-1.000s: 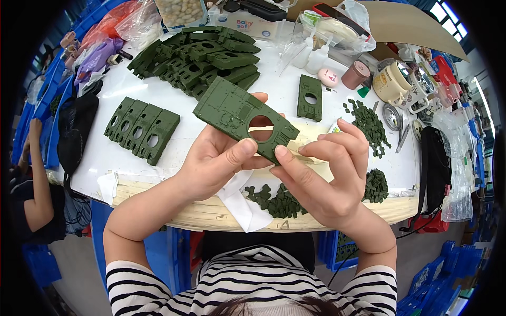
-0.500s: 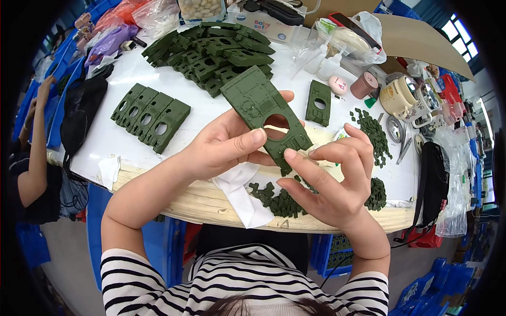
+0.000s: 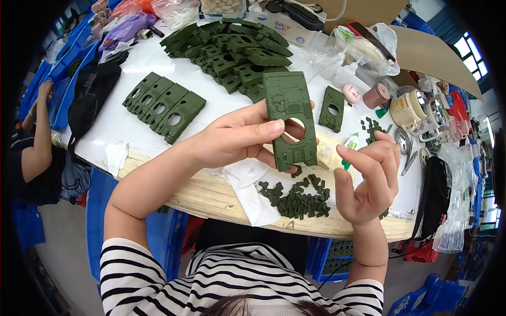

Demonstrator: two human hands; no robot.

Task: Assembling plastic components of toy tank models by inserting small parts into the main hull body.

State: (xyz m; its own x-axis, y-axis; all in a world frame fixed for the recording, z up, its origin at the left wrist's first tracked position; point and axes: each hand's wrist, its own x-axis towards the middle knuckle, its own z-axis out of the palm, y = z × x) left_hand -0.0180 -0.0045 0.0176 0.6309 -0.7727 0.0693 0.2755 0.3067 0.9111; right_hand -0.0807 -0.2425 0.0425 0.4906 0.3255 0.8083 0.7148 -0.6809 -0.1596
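My left hand (image 3: 232, 134) grips a dark green plastic model tank hull piece (image 3: 288, 99) by its edges, thumb on top beside the round hole. The piece is held above the table, its detailed face up. My right hand (image 3: 371, 181) is apart from it to the right, thumb and index finger spread, with nothing visible between them. Just behind the right fingertips is a small white tube with a green cap (image 3: 351, 141). Below the hull piece lies a heap of small dark green parts (image 3: 303, 203), beside a crumpled white tissue (image 3: 247, 192).
Several similar hull pieces form a big pile (image 3: 226, 50) at the back; a row (image 3: 163, 108) lies left and a single one (image 3: 331, 108) right. Farther right stand a cream mug (image 3: 407, 109), a brown spool (image 3: 376, 95) and scissors (image 3: 410, 158). Another person's arm (image 3: 39, 137) shows far left.
My right hand has drawn away from the hull piece to the right, its fingers spreading. The left hand has turned the piece more upright in view. The whole view has shifted slightly.
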